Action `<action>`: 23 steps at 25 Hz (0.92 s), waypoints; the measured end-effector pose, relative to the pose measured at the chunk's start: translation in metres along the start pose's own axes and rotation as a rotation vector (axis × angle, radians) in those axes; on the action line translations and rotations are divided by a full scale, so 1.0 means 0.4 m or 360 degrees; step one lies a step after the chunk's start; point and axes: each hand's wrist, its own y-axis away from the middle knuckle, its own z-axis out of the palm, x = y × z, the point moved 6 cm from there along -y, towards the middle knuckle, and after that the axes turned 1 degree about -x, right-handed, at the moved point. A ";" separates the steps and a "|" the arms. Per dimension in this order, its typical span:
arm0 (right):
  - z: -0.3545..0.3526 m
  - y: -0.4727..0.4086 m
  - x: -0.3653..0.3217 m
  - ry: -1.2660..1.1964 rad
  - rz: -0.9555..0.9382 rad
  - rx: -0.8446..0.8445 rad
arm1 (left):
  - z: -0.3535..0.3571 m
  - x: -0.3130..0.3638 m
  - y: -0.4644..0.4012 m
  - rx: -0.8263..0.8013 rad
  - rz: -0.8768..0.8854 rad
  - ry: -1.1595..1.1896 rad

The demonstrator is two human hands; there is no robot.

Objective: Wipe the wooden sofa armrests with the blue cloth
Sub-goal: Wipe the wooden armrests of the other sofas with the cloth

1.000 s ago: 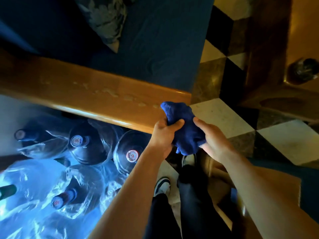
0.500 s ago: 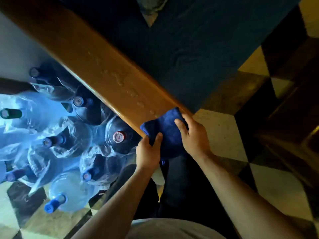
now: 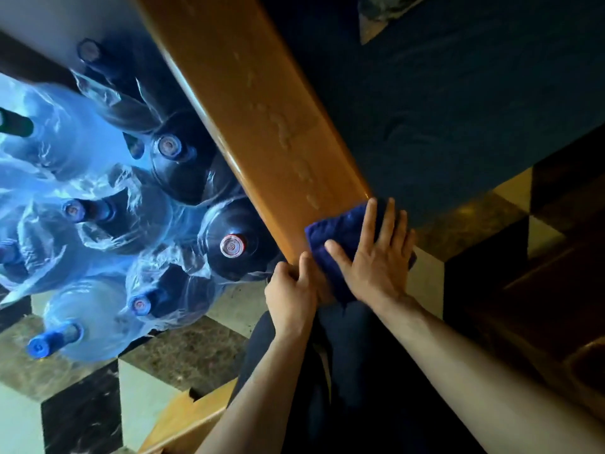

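head view: the armrest (image 3: 262, 119) runs as a long wooden plank from the top of the picture down to its near end just in front of the person. the cloth (image 3: 340, 231) lies on that near end, partly draped over the end edge. the right hand (image 3: 376, 257) rests flat on the cloth, palm down, fingers extended and slightly spread, thumb out to the left; it presses rather than pinches. the left hand (image 3: 291, 290) is at the near corner of the armrest just left of the cloth, fingers curled and close together. whether it grips the wood, a hanging edge of the cloth, or both cannot be told

pale spots (image 3: 288, 136) run in a line along the top of the armrest, beyond the cloth. the sofa seat (image 3: 458, 109) lies to the right of the armrest, with a corner of a cushion (image 3: 376, 14) at the top edge. water jugs (image 3: 183, 165) wrapped in plastic stand on the tiled floor (image 3: 82, 381) to the left

progress, as a judgement: the wipe is at its start. the cloth covers only the near end; the spotted length ahead appears untouched. remaining work: the rest of this armrest, then any other armrest, none of which is in view
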 end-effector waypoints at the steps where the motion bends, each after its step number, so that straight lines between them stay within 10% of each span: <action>1: -0.009 -0.045 -0.010 -0.0051 0.0013 0.0029 | -0.006 -0.005 -0.013 0.0037 -0.0060 0.0108; 12: -0.009 -0.376 -0.017 -0.1702 -0.0010 -0.0809 | -0.022 0.023 -0.046 0.0341 -0.0132 0.0543; 19: -0.017 -0.020 0.014 0.0186 -0.1599 -0.0130 | 0.013 -0.012 0.015 0.0628 -0.0453 0.1057; 23: 0.021 0.052 -0.137 0.0324 -0.2114 -0.0163 | 0.007 -0.089 0.037 0.0789 -0.0493 0.1216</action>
